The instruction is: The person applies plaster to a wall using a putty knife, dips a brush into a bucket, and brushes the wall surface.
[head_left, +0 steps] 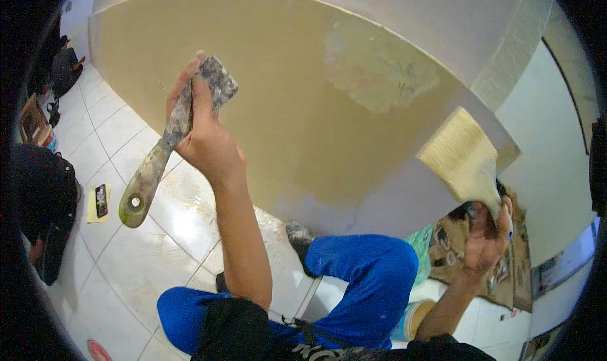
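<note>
The left hand (pixel 207 136) grips a stained putty knife (pixel 177 127) near its blade, thumb on top, handle slanting down past the left edge of the tan-coated wall (pixel 265 108). The right hand (pixel 485 238) closes around a wide, pale-bristled brush (pixel 461 151), raised in front of the wall's right-hand corner; whether the bristles touch is unclear. A phone (pixel 101 201) lies on the tiled floor (pixel 139 260), well left.

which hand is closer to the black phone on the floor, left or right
Left hand: gripping the putty knife, it is above and to the right of the black phone. The right hand, holding the wide brush, is much farther off, toward the picture's right.
</note>
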`<state>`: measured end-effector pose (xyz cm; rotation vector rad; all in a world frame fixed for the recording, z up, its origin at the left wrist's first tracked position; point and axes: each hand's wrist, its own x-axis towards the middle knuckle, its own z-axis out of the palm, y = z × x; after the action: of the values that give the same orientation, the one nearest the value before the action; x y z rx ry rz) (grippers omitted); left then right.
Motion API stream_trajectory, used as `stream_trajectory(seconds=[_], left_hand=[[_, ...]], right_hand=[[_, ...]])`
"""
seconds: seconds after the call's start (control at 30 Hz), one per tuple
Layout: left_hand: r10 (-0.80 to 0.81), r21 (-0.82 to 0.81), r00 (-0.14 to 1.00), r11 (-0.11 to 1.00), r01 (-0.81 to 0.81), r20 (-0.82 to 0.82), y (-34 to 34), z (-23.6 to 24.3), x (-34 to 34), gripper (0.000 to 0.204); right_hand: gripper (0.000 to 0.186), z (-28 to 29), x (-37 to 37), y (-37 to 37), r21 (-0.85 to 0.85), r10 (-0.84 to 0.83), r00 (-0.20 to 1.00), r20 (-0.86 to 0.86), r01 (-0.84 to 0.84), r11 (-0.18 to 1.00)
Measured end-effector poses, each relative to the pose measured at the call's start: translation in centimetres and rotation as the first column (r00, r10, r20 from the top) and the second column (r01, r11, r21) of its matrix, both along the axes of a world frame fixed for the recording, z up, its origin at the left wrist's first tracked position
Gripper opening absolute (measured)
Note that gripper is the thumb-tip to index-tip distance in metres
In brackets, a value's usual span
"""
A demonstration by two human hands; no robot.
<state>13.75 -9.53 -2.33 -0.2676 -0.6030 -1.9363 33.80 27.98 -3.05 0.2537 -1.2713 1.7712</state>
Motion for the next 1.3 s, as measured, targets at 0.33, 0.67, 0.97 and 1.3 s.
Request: stream_trajectory(seconds=[0.33,0.67,0.97,1.3], left_hand=[[0.076,-0.225,0.993,0.973,-0.055,0.085,-2.5,-1.3,-1.1,0.028],[-0.053,-0.08,0.995,0.995,0.061,0.088,-3.6,-2.1,-0.7,0.027],[-0.12,0.016,0.987,0.993,0.119,0.111,-3.4,-2.7,-1.2,0.03],[-0.06,-0.055,0.99,0.996,0.067,0.127,-4.4,-4.0,-2.9,0.029]], right_hand=[[0.024,8.2,-9.9,-16.2,0.833,-0.21,0.914,-0.346,0.402,0.38],[0.025,12.2,-10.7,-22.1,0.716,-0.03,0.816,-0.577,0.488,-0.499],[0.012,12.3,-12.7,-25.3,0.528,-0.204,0.744,-0.636,0.227,-0.818],[0.019,8.3,-19.0,-27.2,0.395,-0.078,0.788,-0.61,0.217,-0.893]])
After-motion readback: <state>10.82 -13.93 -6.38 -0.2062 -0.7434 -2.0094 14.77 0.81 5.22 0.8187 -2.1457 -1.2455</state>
